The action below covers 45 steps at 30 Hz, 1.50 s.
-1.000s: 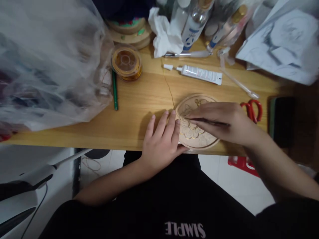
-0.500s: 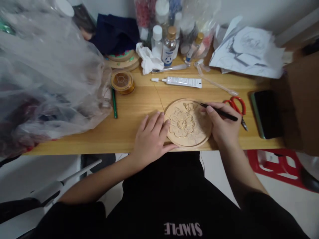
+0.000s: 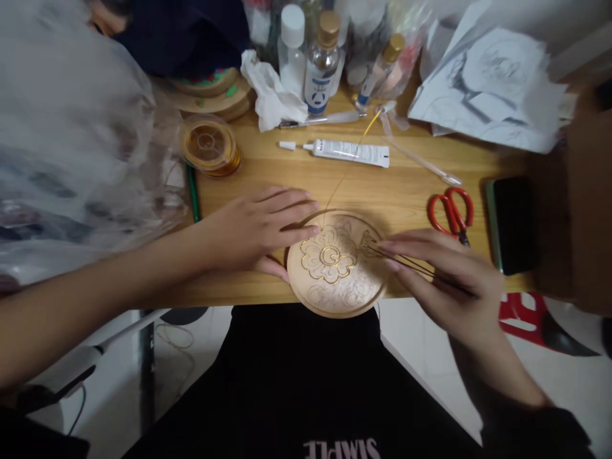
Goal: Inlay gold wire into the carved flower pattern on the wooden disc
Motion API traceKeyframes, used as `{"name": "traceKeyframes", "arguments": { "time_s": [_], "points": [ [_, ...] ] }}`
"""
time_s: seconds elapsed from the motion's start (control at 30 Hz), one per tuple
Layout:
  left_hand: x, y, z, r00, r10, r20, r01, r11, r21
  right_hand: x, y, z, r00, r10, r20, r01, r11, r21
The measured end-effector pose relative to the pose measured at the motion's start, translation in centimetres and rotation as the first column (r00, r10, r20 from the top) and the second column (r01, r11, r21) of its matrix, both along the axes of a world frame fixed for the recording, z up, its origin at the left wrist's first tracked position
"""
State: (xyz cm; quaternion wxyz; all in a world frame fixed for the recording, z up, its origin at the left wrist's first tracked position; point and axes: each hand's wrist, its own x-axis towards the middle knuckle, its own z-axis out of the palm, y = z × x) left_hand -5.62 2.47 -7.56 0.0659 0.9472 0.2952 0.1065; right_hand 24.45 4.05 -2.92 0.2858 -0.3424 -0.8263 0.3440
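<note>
A round wooden plaque (image 3: 344, 296) bears a flower drawing, partly outlined in gold wire, and projects over the table's front edge. My left hand (image 3: 253, 233) lies at its upper left, fingers stretched out, with fingertips and thumb touching the rim. Slim dark tweezers (image 3: 414, 264) are pinched in my right hand (image 3: 459, 280). Their tips are at a small wire figure (image 3: 368, 243) on the plaque's right side. A loose strand of gold wire (image 3: 340, 182) rises from the plaque across the glue tube (image 3: 351, 152).
Red-handled scissors (image 3: 452, 210) and a phone (image 3: 511, 223) lie to the right. A wire spool (image 3: 210, 146) and green pencil (image 3: 193, 194) are on the left, beside a large plastic bag (image 3: 81, 127). Bottles (image 3: 319, 70), crumpled tissue (image 3: 268, 95) and paper sheets (image 3: 492, 89) line the back.
The plaque has turned clockwise and come closer to me, past the table edge. My left hand has shifted to its upper left. The loose wire now slants up to the right.
</note>
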Motion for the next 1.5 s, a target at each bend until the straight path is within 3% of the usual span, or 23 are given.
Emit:
{"name": "traceKeyframes", "arguments": {
  "time_s": [0.07, 0.13, 0.23, 0.37, 0.63, 0.8, 1.0, 1.13, 1.23, 1.4, 1.5],
  "points": [
    [0.0, 0.0, 0.3, 1.0, 0.013, -0.003, -0.013, 0.999, -0.03, -1.0, 3.1, 0.5, 0.953, 0.29, 0.09, -0.297, 0.951, 0.088],
    [-0.1, -0.1, 0.5, 0.999, 0.042, -0.008, -0.043, 0.996, -0.081, -2.1, 5.7, 0.4, 0.85, 0.499, 0.169, -0.52, 0.847, 0.109],
    [-0.1, 0.0, 0.5, 0.998, 0.067, 0.005, -0.066, 0.99, -0.126, -3.6, 8.1, -0.2, 0.732, 0.637, 0.242, -0.666, 0.744, 0.053],
    [-0.1, 0.1, 0.4, 0.998, 0.064, 0.028, -0.059, 0.987, -0.15, -4.5, 9.4, -0.9, 0.69, 0.687, 0.23, -0.703, 0.711, -0.015],
    [0.2, 0.4, 0.6, 0.986, 0.167, 0.02, -0.144, 0.898, -0.416, -5.0, 10.1, -1.0, 0.673, 0.721, 0.165, -0.721, 0.689, -0.073],
    [0.3, 0.6, 0.7, 0.975, 0.197, 0.105, -0.126, 0.875, -0.468, -5.1, 10.3, -1.2, 0.667, 0.729, 0.15, -0.721, 0.683, -0.116],
    [0.7, 0.9, 1.2, 0.98, 0.199, 0.018, -0.161, 0.838, -0.522, -5.2, 10.7, -1.5, 0.644, 0.75, 0.148, -0.749, 0.658, -0.075],
    [0.4, 0.8, 1.0, 0.975, 0.19, 0.113, -0.116, 0.873, -0.474, -5.2, 11.1, -1.5, 0.613, 0.774, 0.159, -0.779, 0.625, -0.037],
    [0.1, 0.7, 0.7, 0.968, 0.171, 0.183, -0.076, 0.897, -0.437, -5.5, 11.1, -1.1, 0.622, 0.76, 0.185, -0.771, 0.636, -0.019],
    [0.2, 0.6, 0.6, 0.976, 0.129, 0.176, -0.055, 0.925, -0.375, -6.5, 10.8, -0.4, 0.586, 0.771, 0.249, -0.806, 0.588, 0.073],
    [0.3, 0.7, 0.7, 0.963, 0.167, 0.211, -0.07, 0.913, -0.402, -6.5, 10.9, -0.5, 0.589, 0.762, 0.269, -0.804, 0.585, 0.106]
  ]
}}
